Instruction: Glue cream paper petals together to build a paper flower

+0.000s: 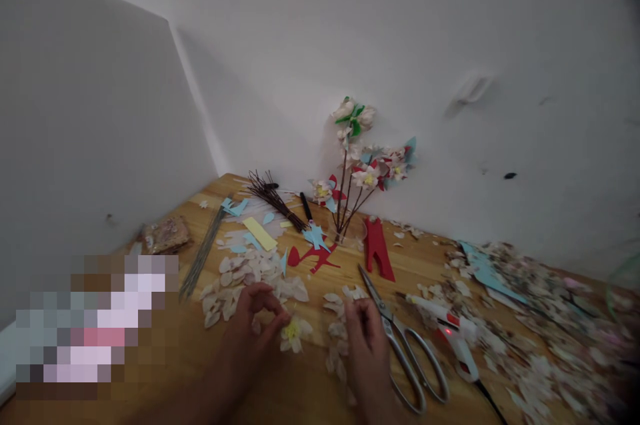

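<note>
My left hand (256, 320) rests on the wooden table (300, 392), fingers curled and pinching at a small paper flower (295, 333) with pale petals and a yellow centre. My right hand (367, 338) lies beside it to the right, fingers bent down onto loose pale petals (336, 330); whether it holds one is unclear. A heap of cut petals (240, 282) lies just beyond my left hand. Silver scissors (407, 345) lie right next to my right hand.
A glue gun (453, 335) with a red light lies right of the scissors. A vase of finished paper flowers (365, 172) stands at the wall, with red paper cutouts (377, 252), brown wire stems (273, 197), metal wires (203, 255) and blue scraps nearby. Paper scraps cover the right side (540, 318).
</note>
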`<action>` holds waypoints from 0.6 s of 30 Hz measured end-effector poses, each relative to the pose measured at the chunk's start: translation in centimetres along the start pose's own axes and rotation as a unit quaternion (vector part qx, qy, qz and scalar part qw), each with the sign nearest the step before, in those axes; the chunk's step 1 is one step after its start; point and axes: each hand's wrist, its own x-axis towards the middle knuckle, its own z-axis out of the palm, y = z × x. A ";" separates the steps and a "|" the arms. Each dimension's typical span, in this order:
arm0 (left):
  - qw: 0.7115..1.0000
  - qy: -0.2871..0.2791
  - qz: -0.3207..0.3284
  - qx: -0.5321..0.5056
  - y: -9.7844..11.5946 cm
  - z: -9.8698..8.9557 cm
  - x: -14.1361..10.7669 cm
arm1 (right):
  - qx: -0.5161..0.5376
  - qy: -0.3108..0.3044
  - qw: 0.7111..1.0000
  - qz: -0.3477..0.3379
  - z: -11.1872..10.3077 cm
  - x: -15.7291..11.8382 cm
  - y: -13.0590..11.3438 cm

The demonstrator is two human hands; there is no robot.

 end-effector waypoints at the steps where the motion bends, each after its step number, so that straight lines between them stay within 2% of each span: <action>1: 1.000 -0.002 0.002 0.004 0.0 0.0 0.0 | -0.004 0.014 1.000 0.003 -0.7 0.5 -0.2; 6: 0.999 -0.009 0.026 0.038 -0.4 -0.2 0.0 | -0.038 0.033 0.999 0.002 -3.8 2.6 -1.2; 10: 0.995 -0.048 0.060 0.059 -0.7 -0.3 -0.1 | -0.134 0.015 0.991 -0.022 -5.6 3.4 -1.6; 18: 0.991 -0.086 0.061 0.077 -1.0 0.1 0.0 | -0.343 -0.047 0.937 -0.044 -7.8 4.0 0.5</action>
